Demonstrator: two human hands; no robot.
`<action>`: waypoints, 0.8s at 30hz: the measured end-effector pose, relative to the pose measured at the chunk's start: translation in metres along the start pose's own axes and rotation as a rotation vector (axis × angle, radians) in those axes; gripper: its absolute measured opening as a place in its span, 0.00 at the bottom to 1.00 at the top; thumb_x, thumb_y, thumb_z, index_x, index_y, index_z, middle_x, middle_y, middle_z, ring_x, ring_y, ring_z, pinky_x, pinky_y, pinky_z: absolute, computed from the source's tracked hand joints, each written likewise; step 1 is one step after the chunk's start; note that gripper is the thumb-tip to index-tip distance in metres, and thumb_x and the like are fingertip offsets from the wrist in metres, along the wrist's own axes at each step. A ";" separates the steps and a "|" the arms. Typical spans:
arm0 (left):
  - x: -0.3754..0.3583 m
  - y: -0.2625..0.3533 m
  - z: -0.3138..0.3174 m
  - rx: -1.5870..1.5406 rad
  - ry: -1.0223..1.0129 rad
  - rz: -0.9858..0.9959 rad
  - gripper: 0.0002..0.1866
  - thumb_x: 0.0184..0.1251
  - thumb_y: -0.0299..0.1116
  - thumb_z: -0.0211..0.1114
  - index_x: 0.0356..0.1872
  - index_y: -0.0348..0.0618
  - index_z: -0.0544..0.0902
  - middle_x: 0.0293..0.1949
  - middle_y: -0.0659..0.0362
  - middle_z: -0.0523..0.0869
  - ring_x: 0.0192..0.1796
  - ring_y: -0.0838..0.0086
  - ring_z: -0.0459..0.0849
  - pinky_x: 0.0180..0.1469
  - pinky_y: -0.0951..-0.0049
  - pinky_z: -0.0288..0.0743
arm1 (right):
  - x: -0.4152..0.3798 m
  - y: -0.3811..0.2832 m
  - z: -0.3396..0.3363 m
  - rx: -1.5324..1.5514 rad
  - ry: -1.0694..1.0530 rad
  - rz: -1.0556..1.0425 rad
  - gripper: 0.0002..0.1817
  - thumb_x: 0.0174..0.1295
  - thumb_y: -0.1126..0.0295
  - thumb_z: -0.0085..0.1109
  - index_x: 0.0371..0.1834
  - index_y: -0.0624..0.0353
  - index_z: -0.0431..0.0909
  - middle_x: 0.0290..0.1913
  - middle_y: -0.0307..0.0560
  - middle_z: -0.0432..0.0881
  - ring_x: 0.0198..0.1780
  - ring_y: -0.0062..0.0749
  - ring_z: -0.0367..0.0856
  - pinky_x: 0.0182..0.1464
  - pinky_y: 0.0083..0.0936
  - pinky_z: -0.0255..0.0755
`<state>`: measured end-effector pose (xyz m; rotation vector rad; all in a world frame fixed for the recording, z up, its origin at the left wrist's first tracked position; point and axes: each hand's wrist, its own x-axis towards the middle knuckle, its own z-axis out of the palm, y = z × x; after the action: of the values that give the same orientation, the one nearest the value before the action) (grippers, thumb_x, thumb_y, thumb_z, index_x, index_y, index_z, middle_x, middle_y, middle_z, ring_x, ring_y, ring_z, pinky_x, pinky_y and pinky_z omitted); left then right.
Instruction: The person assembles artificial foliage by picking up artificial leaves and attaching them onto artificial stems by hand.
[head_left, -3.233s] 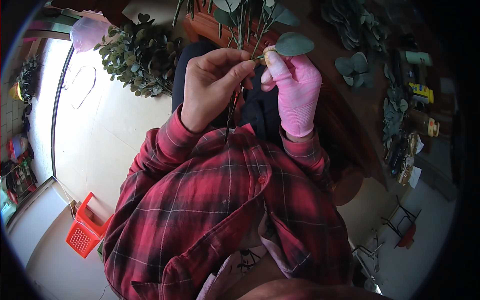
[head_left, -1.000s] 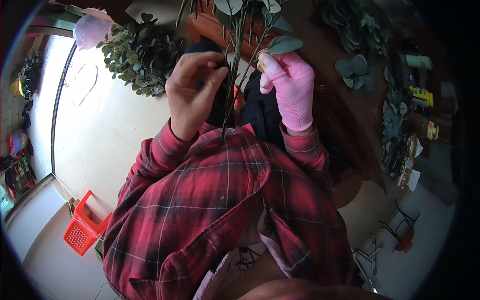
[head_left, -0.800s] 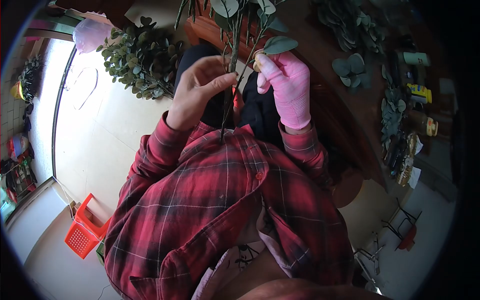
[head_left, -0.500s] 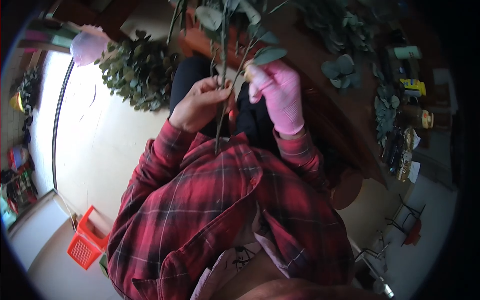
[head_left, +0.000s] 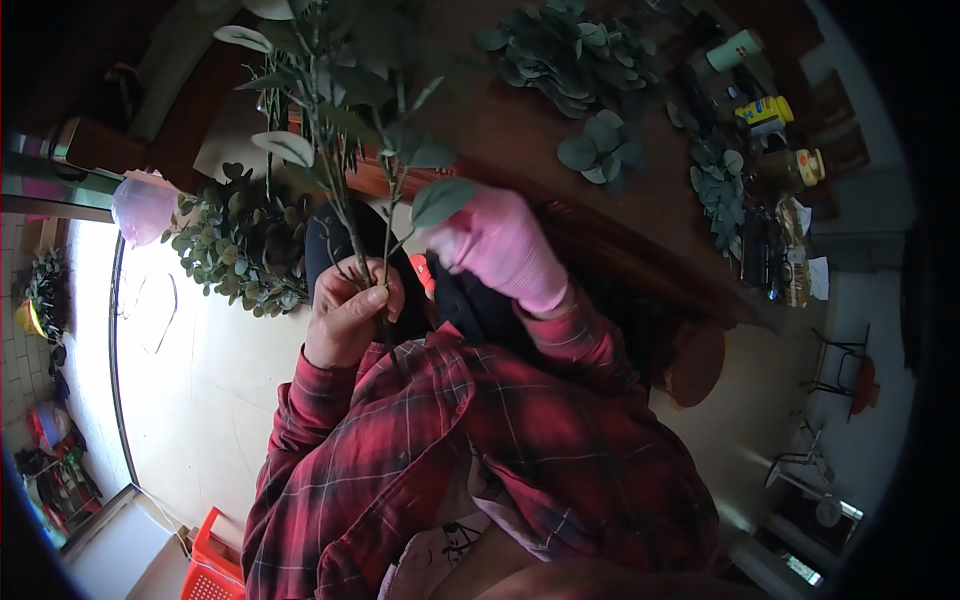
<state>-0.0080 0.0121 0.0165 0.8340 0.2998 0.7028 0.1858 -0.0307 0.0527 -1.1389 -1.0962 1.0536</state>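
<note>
My left hand [head_left: 352, 308], bare, is closed round the lower stems of a tall leafy branch [head_left: 340, 190]. The branch stands upright, its pale green leaves reaching the top of the view. To its right is my right hand [head_left: 500, 245] in a pink glove, slightly blurred. Its fingers are bent towards the stems beside a single broad leaf [head_left: 442, 202]; whether anything is between them is too smeared to tell.
A brown wooden table [head_left: 520, 170] bears a leaf pile [head_left: 575, 60], a small leaf cluster [head_left: 602, 150], a yellow bottle [head_left: 765, 114] and jars. Foliage [head_left: 240, 240] stands on the floor at left, near a red plastic stool [head_left: 212, 570].
The view has shifted. My left hand and the branch are lower and further left in view, and more of the leaves show. My gloved right hand has also moved left and down.
</note>
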 end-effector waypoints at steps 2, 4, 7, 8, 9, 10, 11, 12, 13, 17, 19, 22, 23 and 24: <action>-0.001 0.005 0.004 0.039 0.039 0.044 0.11 0.60 0.33 0.66 0.31 0.36 0.76 0.25 0.56 0.78 0.27 0.75 0.74 0.32 0.77 0.66 | 0.011 0.000 -0.034 -0.463 0.083 -0.237 0.06 0.59 0.72 0.60 0.39 0.61 0.78 0.32 0.40 0.78 0.28 0.25 0.75 0.31 0.20 0.70; -0.001 0.007 0.004 0.067 0.055 0.091 0.09 0.60 0.32 0.65 0.34 0.36 0.77 0.26 0.56 0.79 0.28 0.75 0.74 0.33 0.77 0.67 | 0.031 0.000 -0.070 -0.915 0.381 -0.310 0.08 0.55 0.68 0.61 0.38 0.56 0.78 0.32 0.48 0.76 0.33 0.43 0.77 0.36 0.34 0.72; 0.002 0.008 0.009 0.043 0.161 0.130 0.08 0.62 0.29 0.64 0.37 0.37 0.77 0.28 0.56 0.79 0.29 0.75 0.75 0.34 0.77 0.68 | 0.061 -0.004 -0.110 -1.305 0.569 -0.333 0.10 0.58 0.64 0.60 0.39 0.55 0.76 0.37 0.49 0.76 0.35 0.48 0.79 0.37 0.40 0.74; 0.003 0.009 0.010 0.054 0.160 0.136 0.08 0.62 0.29 0.64 0.38 0.37 0.77 0.29 0.56 0.80 0.29 0.75 0.76 0.34 0.77 0.68 | 0.070 -0.004 -0.118 -1.411 0.572 -0.297 0.10 0.58 0.64 0.60 0.39 0.55 0.75 0.38 0.48 0.76 0.35 0.48 0.80 0.37 0.40 0.74; 0.005 0.010 0.010 0.064 0.159 0.143 0.08 0.62 0.28 0.64 0.39 0.37 0.77 0.29 0.56 0.80 0.29 0.75 0.76 0.34 0.77 0.68 | 0.079 -0.004 -0.124 -1.517 0.575 -0.261 0.10 0.58 0.63 0.59 0.38 0.55 0.75 0.38 0.48 0.77 0.36 0.48 0.80 0.36 0.40 0.75; 0.006 0.011 0.010 0.075 0.159 0.152 0.08 0.62 0.28 0.63 0.40 0.37 0.77 0.30 0.56 0.80 0.30 0.75 0.76 0.35 0.77 0.69 | 0.086 -0.004 -0.128 -1.580 0.543 -0.235 0.09 0.59 0.64 0.59 0.38 0.55 0.75 0.38 0.48 0.77 0.36 0.47 0.81 0.36 0.40 0.75; 0.007 0.011 0.011 0.082 0.159 0.152 0.08 0.62 0.28 0.63 0.40 0.36 0.77 0.30 0.56 0.80 0.30 0.76 0.76 0.35 0.77 0.69 | 0.092 -0.003 -0.130 -1.642 0.511 -0.206 0.09 0.59 0.64 0.59 0.37 0.56 0.75 0.39 0.49 0.77 0.36 0.47 0.81 0.35 0.40 0.75; 0.007 0.011 0.011 0.089 0.160 0.152 0.08 0.62 0.28 0.63 0.40 0.36 0.77 0.30 0.56 0.80 0.30 0.76 0.76 0.35 0.77 0.69 | 0.098 -0.002 -0.133 -1.704 0.476 -0.177 0.08 0.59 0.65 0.58 0.37 0.56 0.75 0.39 0.49 0.77 0.36 0.47 0.81 0.34 0.40 0.76; 0.007 0.011 0.011 0.096 0.162 0.152 0.08 0.62 0.28 0.64 0.40 0.36 0.77 0.30 0.57 0.80 0.30 0.76 0.76 0.35 0.77 0.69 | 0.104 0.001 -0.137 -1.735 0.459 -0.126 0.09 0.59 0.64 0.58 0.39 0.54 0.75 0.39 0.48 0.77 0.37 0.47 0.81 0.36 0.41 0.75; 0.005 0.012 0.014 0.119 0.185 0.136 0.08 0.63 0.28 0.64 0.40 0.36 0.77 0.29 0.57 0.80 0.29 0.77 0.76 0.35 0.78 0.69 | 0.112 0.013 -0.150 -1.788 0.439 -0.041 0.09 0.60 0.64 0.57 0.42 0.52 0.76 0.40 0.47 0.78 0.39 0.48 0.80 0.38 0.42 0.74; 0.006 0.011 0.015 0.118 0.201 0.139 0.08 0.63 0.28 0.63 0.40 0.36 0.77 0.28 0.58 0.80 0.29 0.77 0.76 0.35 0.78 0.69 | 0.109 0.012 -0.150 -1.715 0.466 -0.109 0.08 0.61 0.65 0.57 0.41 0.53 0.77 0.39 0.47 0.79 0.38 0.47 0.81 0.37 0.41 0.75; 0.010 0.009 0.011 0.099 0.202 0.144 0.07 0.64 0.27 0.62 0.40 0.36 0.77 0.29 0.58 0.80 0.30 0.78 0.77 0.35 0.79 0.69 | 0.094 0.009 -0.142 -1.478 0.521 -0.284 0.07 0.60 0.68 0.57 0.40 0.57 0.79 0.38 0.47 0.80 0.34 0.43 0.82 0.34 0.37 0.76; 0.012 0.007 0.010 0.087 0.210 0.147 0.07 0.64 0.26 0.62 0.40 0.36 0.77 0.29 0.58 0.80 0.30 0.78 0.77 0.35 0.79 0.69 | 0.090 0.011 -0.141 -1.381 0.541 -0.347 0.08 0.60 0.69 0.57 0.40 0.57 0.80 0.37 0.46 0.81 0.32 0.40 0.81 0.33 0.35 0.75; 0.014 0.006 0.010 0.075 0.219 0.150 0.07 0.64 0.26 0.62 0.40 0.35 0.77 0.29 0.58 0.80 0.30 0.78 0.77 0.36 0.79 0.69 | 0.086 0.012 -0.138 -1.281 0.558 -0.408 0.08 0.60 0.70 0.58 0.41 0.57 0.80 0.36 0.45 0.82 0.30 0.37 0.81 0.32 0.33 0.75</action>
<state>0.0048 0.0190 0.0274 0.8579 0.4662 0.9307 0.3341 0.0350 0.0384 -1.8939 -1.4409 -0.4414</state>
